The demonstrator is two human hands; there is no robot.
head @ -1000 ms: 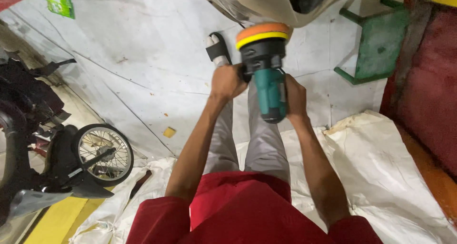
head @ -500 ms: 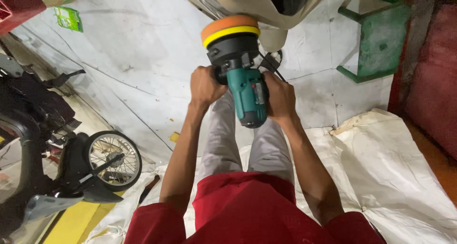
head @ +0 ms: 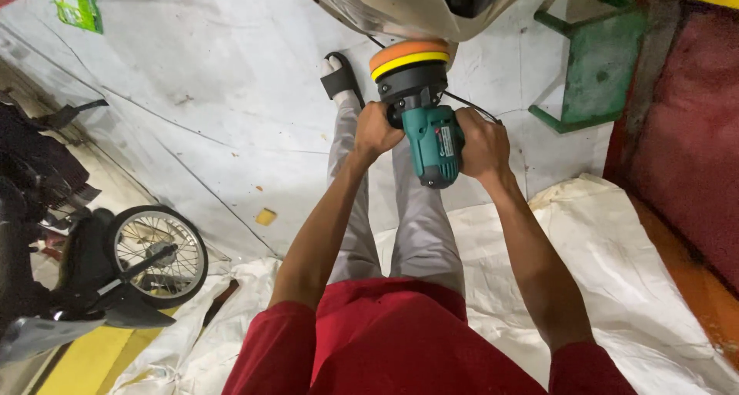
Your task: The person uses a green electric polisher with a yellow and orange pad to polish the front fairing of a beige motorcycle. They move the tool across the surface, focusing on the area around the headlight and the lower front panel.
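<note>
Gripping a green power polisher (head: 436,142) from both sides, the left hand (head: 376,130) is clenched on the side handle and the right hand (head: 480,142) wraps the body, fingers closed tight on the tool. Just beyond the fingertips, its orange and yellow foam pad (head: 409,58) presses up against the curved beige vehicle panel (head: 400,8). How much of that panel is already polished cannot be told; judging by the pad's contact, buffing looks under way, not finished. Farther off stands a green stool (head: 596,71).
</note>
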